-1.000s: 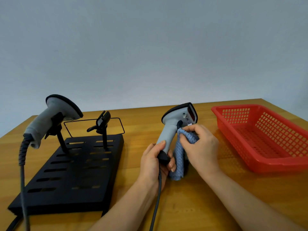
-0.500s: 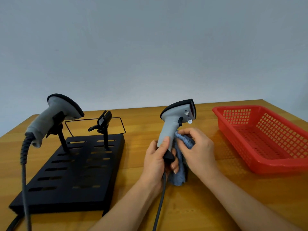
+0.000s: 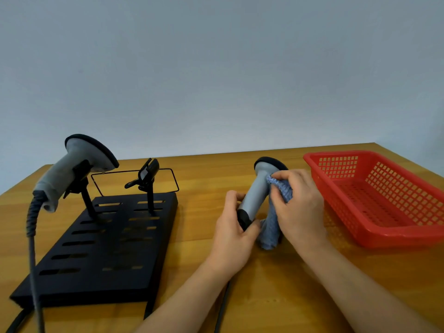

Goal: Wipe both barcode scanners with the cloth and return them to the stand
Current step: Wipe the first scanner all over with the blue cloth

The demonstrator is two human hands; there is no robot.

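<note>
— What's changed on the scanner (image 3: 255, 197)?
— It's been turned; its head now faces away, above the table (image 3: 197, 272). Left hand (image 3: 231, 234) grips its base, right hand (image 3: 299, 203) presses the cloth (image 3: 281, 188) to its neck.
— So wiping continues?
— Yes (new side) — its cradle (image 3: 147, 175) on the stand (image 3: 101, 248) waits.

Grey scanner (image 3: 258, 192) held, blue cloth (image 3: 276, 212) against it

The held scanner (image 3: 258, 188) has turned, its window now facing away.
</note>
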